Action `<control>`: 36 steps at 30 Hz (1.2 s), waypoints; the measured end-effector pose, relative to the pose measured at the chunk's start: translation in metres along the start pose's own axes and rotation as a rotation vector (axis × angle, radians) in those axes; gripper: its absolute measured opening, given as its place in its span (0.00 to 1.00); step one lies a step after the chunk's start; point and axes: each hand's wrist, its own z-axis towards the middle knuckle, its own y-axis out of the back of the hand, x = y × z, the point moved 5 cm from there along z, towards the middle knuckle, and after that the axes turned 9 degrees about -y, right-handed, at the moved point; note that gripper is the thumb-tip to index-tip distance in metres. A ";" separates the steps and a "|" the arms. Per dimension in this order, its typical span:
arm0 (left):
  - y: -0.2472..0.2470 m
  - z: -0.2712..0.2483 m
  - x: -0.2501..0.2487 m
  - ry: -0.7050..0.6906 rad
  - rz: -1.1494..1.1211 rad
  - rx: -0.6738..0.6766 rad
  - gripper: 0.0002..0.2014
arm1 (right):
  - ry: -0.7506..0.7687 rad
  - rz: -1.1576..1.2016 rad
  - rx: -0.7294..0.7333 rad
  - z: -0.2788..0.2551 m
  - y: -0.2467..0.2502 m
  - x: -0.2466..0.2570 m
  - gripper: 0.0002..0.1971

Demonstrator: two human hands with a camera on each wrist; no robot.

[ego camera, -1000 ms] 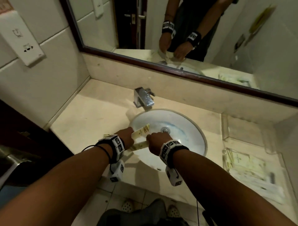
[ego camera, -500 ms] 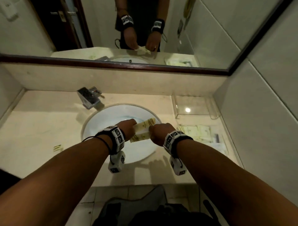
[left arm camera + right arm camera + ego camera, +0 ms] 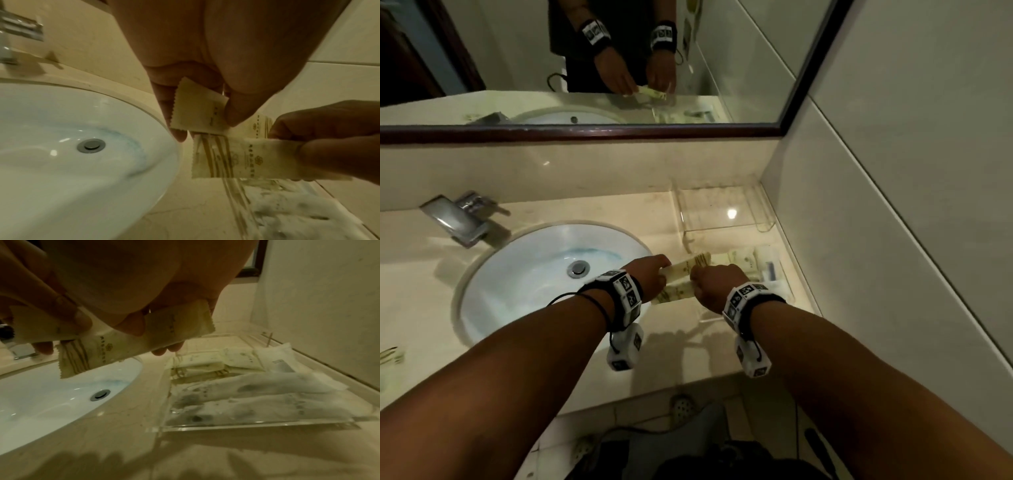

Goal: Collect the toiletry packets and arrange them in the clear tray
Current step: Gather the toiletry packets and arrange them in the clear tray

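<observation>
Two cream toiletry packets with gold stripes are held between my hands above the counter, just right of the basin. My left hand pinches the left end of the upper packet between thumb and fingers. My right hand grips the right ends of the upper packet and the lower packet. The right wrist view shows the same pair hanging over the basin rim. Just to the right lies the clear tray, which holds several cream and white packets.
A second clear tray stands behind the first, against the back wall. The white basin and chrome tap are on the left. Another small packet lies on the counter at far left. A tiled wall closes off the right side.
Both hands have carried the two packets to the right, from over the middle of the basin to its right rim beside the clear tray. The head view has swung right with them.
</observation>
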 end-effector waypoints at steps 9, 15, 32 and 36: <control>-0.015 0.038 -0.046 -0.018 0.012 0.016 0.17 | -0.062 -0.009 -0.029 -0.003 -0.008 -0.066 0.13; -0.024 0.052 -0.061 -0.009 -0.023 0.044 0.19 | -0.138 -0.048 0.025 -0.003 -0.022 -0.099 0.13; -0.042 0.073 -0.081 0.027 -0.050 0.067 0.20 | -0.149 -0.090 0.006 -0.001 -0.042 -0.115 0.17; -0.048 0.077 -0.085 0.032 -0.040 0.091 0.19 | -0.160 -0.047 -0.054 -0.004 -0.033 -0.127 0.15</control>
